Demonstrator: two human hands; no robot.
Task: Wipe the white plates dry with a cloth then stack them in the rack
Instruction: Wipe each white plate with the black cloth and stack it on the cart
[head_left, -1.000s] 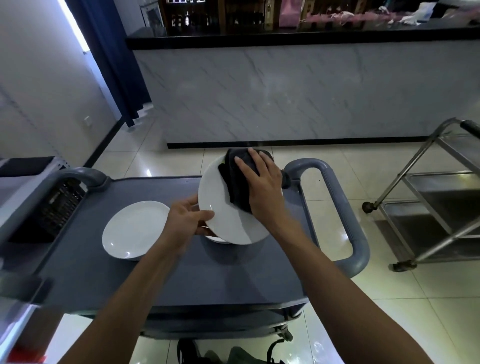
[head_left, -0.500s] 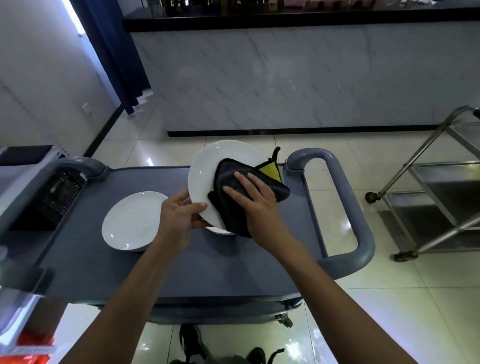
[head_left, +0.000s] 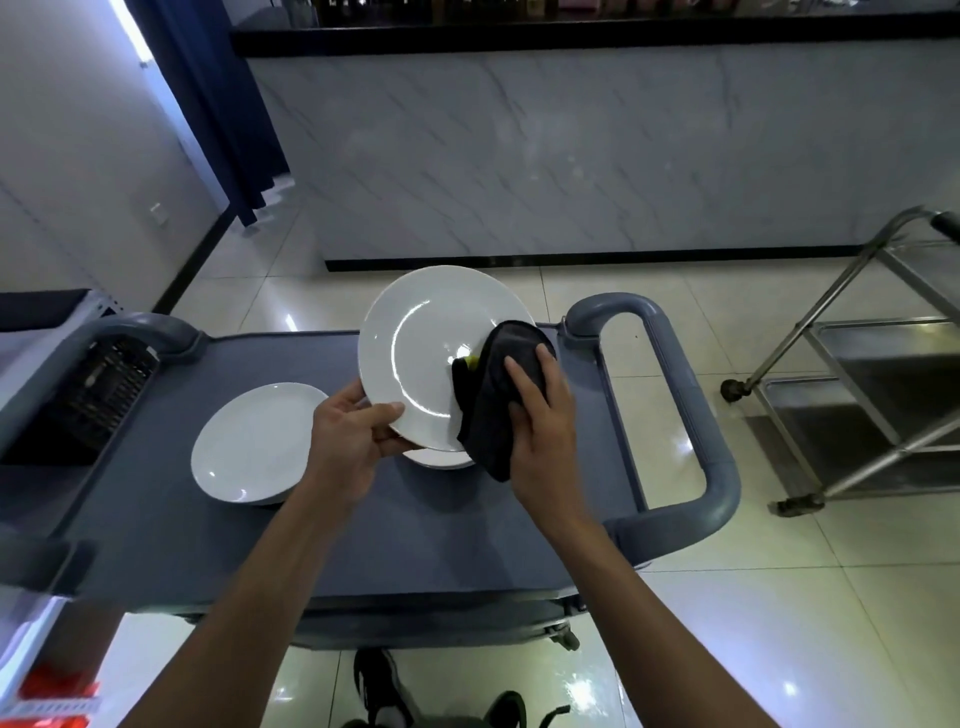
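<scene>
Right now the wiping is under way: the left hand (head_left: 349, 441) pinches the lower-left rim of a tilted white plate (head_left: 421, 358), thumb on the face and fingers behind, holding it above the grey cart surface (head_left: 208, 530); the right hand (head_left: 540, 410) presses a dark cloth (head_left: 493, 395) flat against the plate's right edge, fingers spread over the fabric. To do this well, I would judge, the pinch should stay firm while the plate is turned bit by bit, so the cloth sweeps the whole rim and well, then the back; pressing too hard on the unsupported side could lever it loose. Another white plate (head_left: 254, 441) lies on the cart to the left; one more (head_left: 441, 458) peeks out beneath the held one; the rack is not clearly identifiable.
</scene>
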